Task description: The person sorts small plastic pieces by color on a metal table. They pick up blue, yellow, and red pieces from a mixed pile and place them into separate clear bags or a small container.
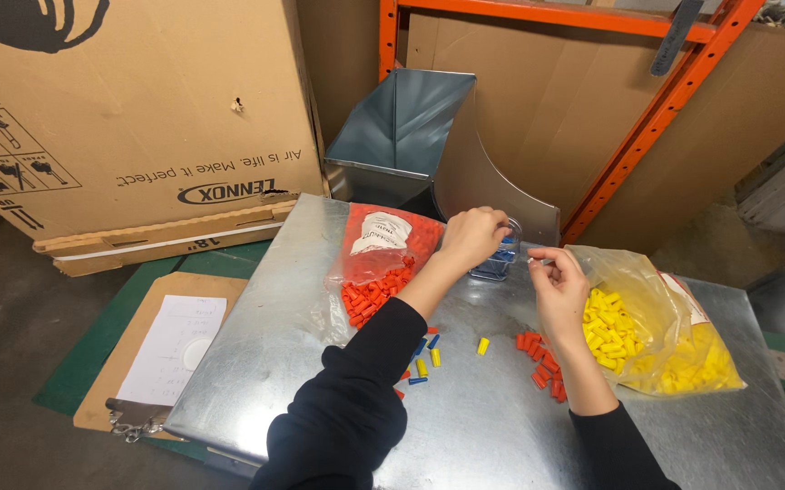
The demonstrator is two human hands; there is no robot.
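My left hand [472, 236] is curled over a small clear cup [499, 261] that holds blue wire connectors, fingers closed at its rim. My right hand [558, 289] hovers just right of the cup with thumb and fingers pinched; what they pinch is too small to tell. Below that hand lies a loose pile of orange connectors [539, 357]. A few blue and yellow connectors [429, 356] lie scattered near my left forearm. All of it rests on a shiny metal sheet [465, 417].
A clear bag of orange connectors [376, 272] lies left of the cup, a bag of yellow connectors [656, 336] on the right. A clipboard with paper [170, 349] sits at the left. A sheet-metal duct [411, 136], a large cardboard box [129, 118] and an orange rack [656, 118] stand behind.
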